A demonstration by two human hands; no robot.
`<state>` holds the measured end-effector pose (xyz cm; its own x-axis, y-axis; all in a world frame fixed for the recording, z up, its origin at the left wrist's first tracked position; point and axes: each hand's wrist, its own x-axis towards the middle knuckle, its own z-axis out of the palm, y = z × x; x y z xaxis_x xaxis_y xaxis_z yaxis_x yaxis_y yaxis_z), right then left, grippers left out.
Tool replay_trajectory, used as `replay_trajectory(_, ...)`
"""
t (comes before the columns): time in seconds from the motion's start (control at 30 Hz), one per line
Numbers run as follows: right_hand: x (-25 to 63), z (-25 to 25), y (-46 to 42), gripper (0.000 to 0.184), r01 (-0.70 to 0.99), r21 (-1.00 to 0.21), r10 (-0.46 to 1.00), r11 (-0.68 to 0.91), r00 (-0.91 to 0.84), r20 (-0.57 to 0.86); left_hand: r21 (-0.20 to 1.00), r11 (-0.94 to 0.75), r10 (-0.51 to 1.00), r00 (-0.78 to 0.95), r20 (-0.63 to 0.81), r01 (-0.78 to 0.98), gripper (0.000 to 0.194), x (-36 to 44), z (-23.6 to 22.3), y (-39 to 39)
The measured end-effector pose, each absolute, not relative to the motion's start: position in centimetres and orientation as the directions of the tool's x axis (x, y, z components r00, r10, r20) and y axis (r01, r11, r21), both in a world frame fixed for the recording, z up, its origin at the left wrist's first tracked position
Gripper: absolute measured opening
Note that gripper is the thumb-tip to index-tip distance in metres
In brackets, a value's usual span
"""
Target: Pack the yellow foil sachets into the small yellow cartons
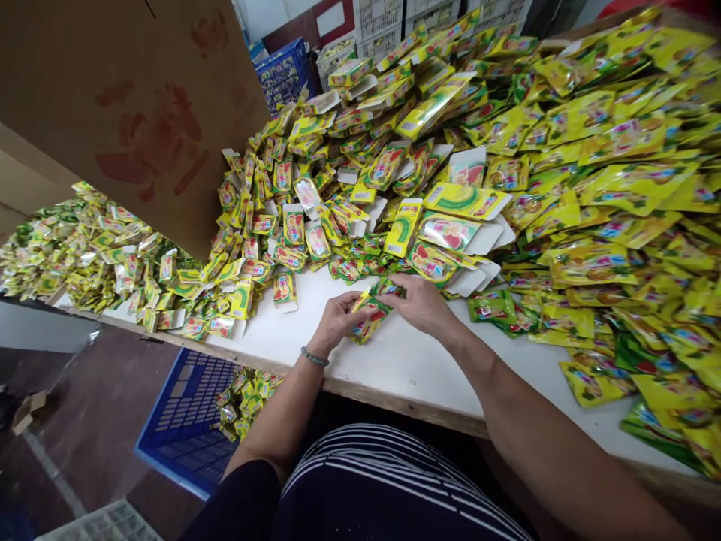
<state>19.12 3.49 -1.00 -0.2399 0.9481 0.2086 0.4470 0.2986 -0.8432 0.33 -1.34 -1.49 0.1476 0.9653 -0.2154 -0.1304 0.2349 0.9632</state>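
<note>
left hand (339, 321) pinches carton (370, 324); right hand (421, 303) pinches green packet (385, 287); carton and packet between the hands

White-topped table (394, 368) spanning the middle of the frame, wooden front edge (405, 408) running along it, reddish-brown floor (107, 398) extending at lower left, pale wall (269, 13) showing at top centre.

On your left you have a big brown cardboard carton (152, 90) with a red print on its side. Beyond it, past the table's far side, you can see a blue basket (282, 68) and stacked white crates (378, 21). Down to your left, a small cardboard box (29, 411) lies on the dark reddish floor (113, 383), near a pale line (53, 472); a pale crate (104, 526) shows at the bottom edge.
</note>
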Motion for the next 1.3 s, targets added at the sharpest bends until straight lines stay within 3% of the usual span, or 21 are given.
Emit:
replay_trajectory(0.17, 18.5, -0.7, 3.2, 0.032, 0.407, -0.849, 0.941, 0.335, -0.108, 0.320, 0.947, 0.248, 0.968, 0.099, -0.232, -0.204, 0.044, 0.5, -0.9, -1.1)
replay_trajectory(0.4, 17.6, -1.5, 3.0, 0.024, 0.447, -0.807, 0.914, 0.385, -0.060, 0.402, 0.944, 0.219, 0.976, 0.070, -0.208, -0.248, 0.050, 0.4, -1.1, -0.9)
replay_trajectory(0.67, 15.8, -2.5, 2.1, 0.026, 0.405, -0.832, 0.925, 0.379, -0.185, 0.331, 0.948, 0.182, 0.982, 0.003, -0.188, -0.262, 0.057, 0.5, -1.0, -1.0)
replay_trajectory(0.87, 15.3, -2.2, 1.9, 0.029, 0.362, -0.867, 0.932, 0.343, -0.243, 0.268, 0.970, 0.086, 0.996, -0.005, -0.089, -0.226, 0.067, 0.5, -1.0, -1.2)
replay_trajectory(1.03, 15.9, -1.3, 1.4, 0.040, 0.078, -0.977, 0.975, 0.197, -0.116, 0.188, 0.967, 0.077, 0.990, -0.097, -0.104, -0.244, 0.065, 0.6, -1.7, -0.6)
replay_trajectory(1.2, 15.7, -2.4, 1.0, 0.049, 0.006, -0.996, 0.995, 0.090, -0.035, 0.090, 0.928, 0.098, 0.971, -0.170, -0.168, -0.359, 0.076, 0.6, -3.0, -0.5)
replay_trajectory(1.3, 15.3, -3.1, 0.7, 0.040, 0.112, -0.992, 0.997, 0.060, -0.046, 0.056, 0.910, 0.058, 0.975, -0.171, -0.140, -0.411, 0.080, 0.3, -3.7, -0.4)
